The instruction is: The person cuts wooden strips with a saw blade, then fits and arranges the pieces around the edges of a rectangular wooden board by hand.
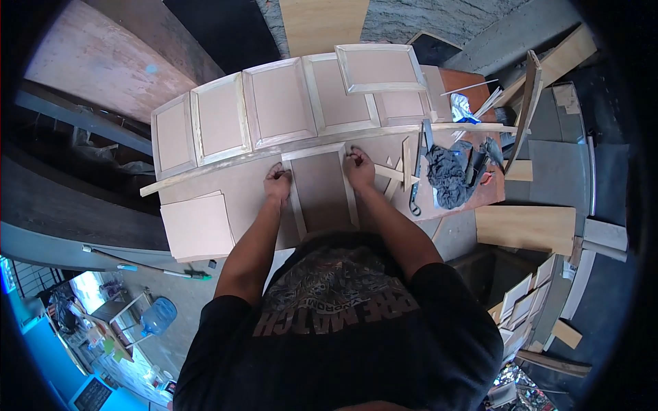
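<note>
A framed wooden panel (322,188) lies on the workbench right in front of my body, with pale strips around a brown board. My left hand (277,183) is at its upper left corner, fingers curled against the frame strip. At the upper right corner, my right hand (360,168) is closed with its fingertips against the frame edge. Just beyond both hands runs a long wooden strip (274,149) across the bench. Small wood offcuts (407,164) lie to the right of my right hand, beside a dark metal bar (415,192).
Several finished-looking framed panels (281,103) line the far side, one panel (380,68) resting on top of others. Thin board sheets (197,226) lie at the left. A dark crumpled cloth (449,175) sits at the right. A blue water bottle (158,316) is on the lower left.
</note>
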Motion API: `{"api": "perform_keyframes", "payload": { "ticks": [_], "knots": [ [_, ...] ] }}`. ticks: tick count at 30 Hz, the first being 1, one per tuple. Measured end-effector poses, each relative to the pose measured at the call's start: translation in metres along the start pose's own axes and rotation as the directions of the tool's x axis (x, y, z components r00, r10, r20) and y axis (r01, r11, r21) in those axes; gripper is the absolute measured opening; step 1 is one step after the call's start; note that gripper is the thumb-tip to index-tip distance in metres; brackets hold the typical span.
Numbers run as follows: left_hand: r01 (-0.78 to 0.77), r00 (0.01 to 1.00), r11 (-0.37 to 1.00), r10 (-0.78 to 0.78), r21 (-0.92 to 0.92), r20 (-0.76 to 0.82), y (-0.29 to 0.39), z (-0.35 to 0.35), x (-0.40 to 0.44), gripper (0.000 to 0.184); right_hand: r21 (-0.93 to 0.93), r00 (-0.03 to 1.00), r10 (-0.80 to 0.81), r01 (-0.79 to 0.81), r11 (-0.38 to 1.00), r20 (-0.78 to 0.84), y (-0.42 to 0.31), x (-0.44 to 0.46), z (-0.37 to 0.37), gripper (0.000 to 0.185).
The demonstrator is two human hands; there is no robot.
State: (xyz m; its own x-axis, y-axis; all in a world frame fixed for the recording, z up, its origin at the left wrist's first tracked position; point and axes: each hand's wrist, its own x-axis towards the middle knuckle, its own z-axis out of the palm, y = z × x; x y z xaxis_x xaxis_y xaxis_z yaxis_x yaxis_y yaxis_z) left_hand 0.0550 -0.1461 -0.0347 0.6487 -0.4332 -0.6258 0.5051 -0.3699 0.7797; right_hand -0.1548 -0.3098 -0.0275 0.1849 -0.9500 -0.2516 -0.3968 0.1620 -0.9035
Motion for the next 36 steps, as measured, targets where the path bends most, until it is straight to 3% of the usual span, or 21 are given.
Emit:
{"api": "perform_keyframes", "payload": {
  "ticks": [6,9,12,13,17,20,30,36],
  "knots": [
    [-0.043,0.997,0.991,0.034,0.123,0.071,-0.016,-0.043,-0.042,0.051,-0.251,0.965,-0.25,0.262,0.932,0.081,0.005,-0.003,-0.012,0.052],
    [-0.17,0.975,0.975,0.145,0.143,0.17,-0.048,-0.079,-0.064,0.051,-0.269,0.949,-0.295,0.315,0.91,0.113,0.0,-0.006,-0.015,0.055],
    [-0.204,0.966,0.941,0.15,0.269,0.209,-0.062,-0.107,-0.091,0.05,-0.274,0.959,-0.241,0.273,0.922,0.147,-0.01,-0.007,-0.018,0.061],
    [-0.198,0.969,0.9,0.121,0.387,0.215,-0.061,-0.113,-0.101,0.053,-0.272,0.962,-0.224,0.26,0.927,0.155,-0.01,-0.006,-0.017,0.064],
    [-0.412,0.897,0.788,0.26,0.457,0.358,-0.071,-0.13,-0.117,0.064,-0.317,0.951,-0.236,0.291,0.903,0.201,-0.002,0.003,-0.016,0.08],
    [-0.452,0.882,0.733,0.282,0.508,0.378,-0.059,-0.125,-0.122,0.064,-0.332,0.95,-0.224,0.287,0.899,0.216,0.011,0.009,-0.011,0.091],
    [-0.381,0.896,0.8,0.196,0.464,0.398,-0.08,-0.134,-0.092,0.067,-0.372,0.939,0.056,0.079,0.925,0.34,-0.027,0.009,-0.024,0.116],
    [-0.395,0.894,0.772,0.198,0.498,0.401,-0.069,-0.13,-0.101,0.067,-0.42,0.951,0.046,0.091,0.903,0.306,-0.027,0.008,-0.021,0.118]
  ]
}}
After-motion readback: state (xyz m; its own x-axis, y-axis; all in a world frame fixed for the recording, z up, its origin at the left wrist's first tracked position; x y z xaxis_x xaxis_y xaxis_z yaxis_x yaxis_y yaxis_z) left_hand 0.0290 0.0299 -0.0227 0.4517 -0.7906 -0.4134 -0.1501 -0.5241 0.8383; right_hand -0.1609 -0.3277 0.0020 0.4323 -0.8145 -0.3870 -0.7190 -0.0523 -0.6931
